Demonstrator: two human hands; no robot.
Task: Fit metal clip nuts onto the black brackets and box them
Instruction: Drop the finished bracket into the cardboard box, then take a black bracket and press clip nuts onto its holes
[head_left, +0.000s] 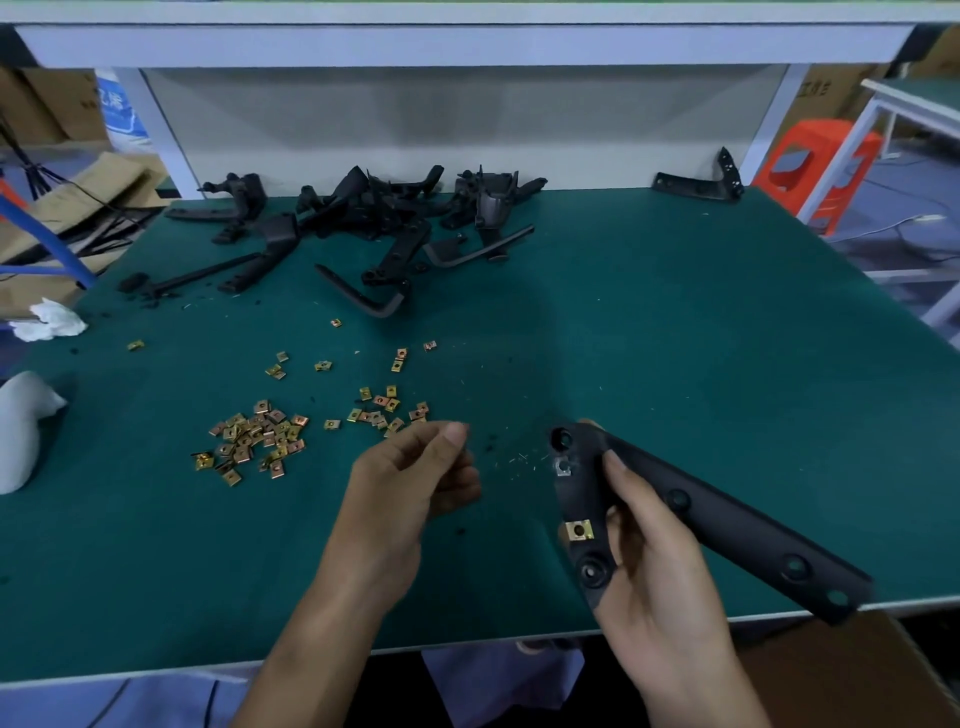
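My right hand (654, 545) grips a black L-shaped bracket (727, 519) above the near right edge of the green table. One brass clip nut (579, 530) sits on its short arm, and a greyish clip (563, 467) shows higher up. My left hand (415, 478) hovers just left of the bracket with loosely curled fingers; whether it pinches anything is not visible. Loose brass clip nuts (260, 436) lie scattered left of that hand. A pile of black brackets (363, 223) lies at the back of the table.
A lone black bracket (701, 182) leans at the back right. White crumpled paper (49, 319) and a pale bag (21, 426) lie at the left edge. A brown cardboard box (852, 670) stands below the table's near right corner. An orange stool (815, 161) stands far right.
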